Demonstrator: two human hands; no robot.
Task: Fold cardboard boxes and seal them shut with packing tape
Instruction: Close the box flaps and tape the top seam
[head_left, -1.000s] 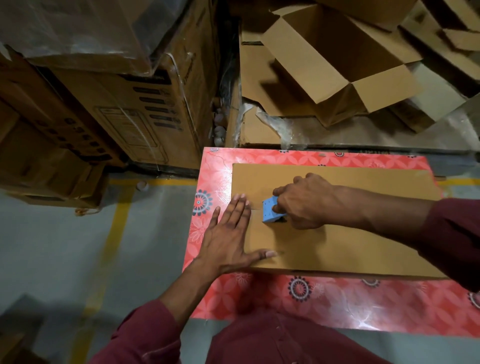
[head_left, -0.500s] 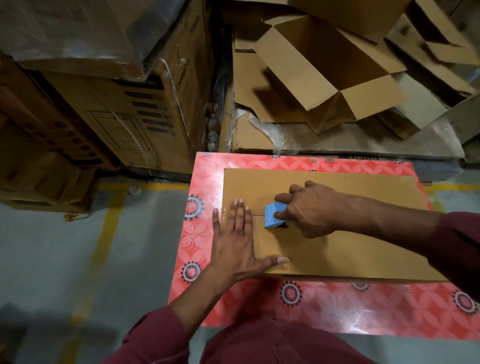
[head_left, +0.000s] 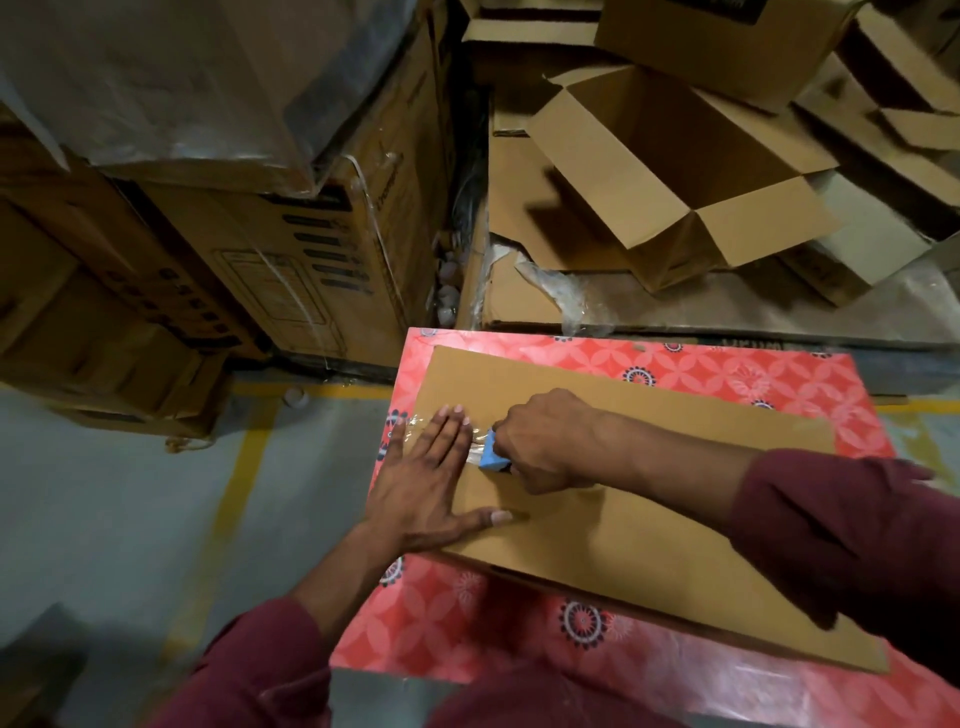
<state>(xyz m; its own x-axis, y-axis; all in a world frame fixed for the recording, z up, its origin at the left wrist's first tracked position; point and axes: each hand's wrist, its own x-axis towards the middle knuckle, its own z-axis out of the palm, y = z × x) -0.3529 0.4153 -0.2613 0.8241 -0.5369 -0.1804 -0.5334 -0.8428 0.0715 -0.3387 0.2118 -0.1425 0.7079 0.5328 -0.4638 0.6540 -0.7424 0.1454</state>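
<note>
A closed brown cardboard box (head_left: 649, 525) lies flat on a table with a red flowered cover (head_left: 691, 371). My left hand (head_left: 431, 483) presses flat on the box's left end, fingers straight and thumb spread, over a strip of clear tape (head_left: 415, 422) that runs across the box's left end. My right hand (head_left: 550, 441) grips a blue tape dispenser (head_left: 489, 457) set on the box top, right beside my left fingers. Most of the dispenser is hidden under that hand.
Large printed cartons (head_left: 291, 249) stand stacked to the left of the table. Behind it lies a pile of open and flattened cardboard boxes (head_left: 675, 171) with loose plastic wrap (head_left: 550, 286). Grey floor with yellow lines (head_left: 228, 499) runs along the left.
The view has tilted and come closer. My right hand has brought the dispenser up against my left fingers, and clear tape now shows at the box's left end.
</note>
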